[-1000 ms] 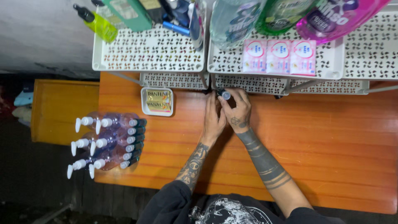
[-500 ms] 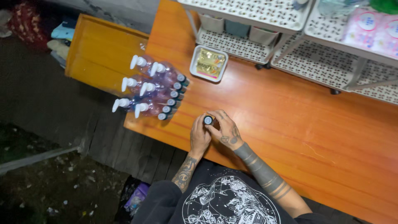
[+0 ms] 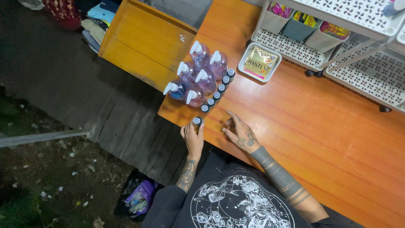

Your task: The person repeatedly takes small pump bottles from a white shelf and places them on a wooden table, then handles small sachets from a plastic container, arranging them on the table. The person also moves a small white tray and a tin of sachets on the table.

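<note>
My left hand grips a small dark bottle with a white cap and sets it at the near end of a row of several like bottles on the orange table. Beside that row stand several pink and blue pump bottles. My right hand rests on the table just right of the left, fingers spread, with a small clear object partly hidden under them; I cannot tell if it grips it.
A white tray with a gold packet lies further back. White perforated racks with bins stand at the back right. A lower wooden bench adjoins the table's left; dark floor boards and a bag lie below.
Both hands moved from the rack back to the table's near edge, then apart. The left hand carried the small bottle to the end of the row. The camera swung left.
</note>
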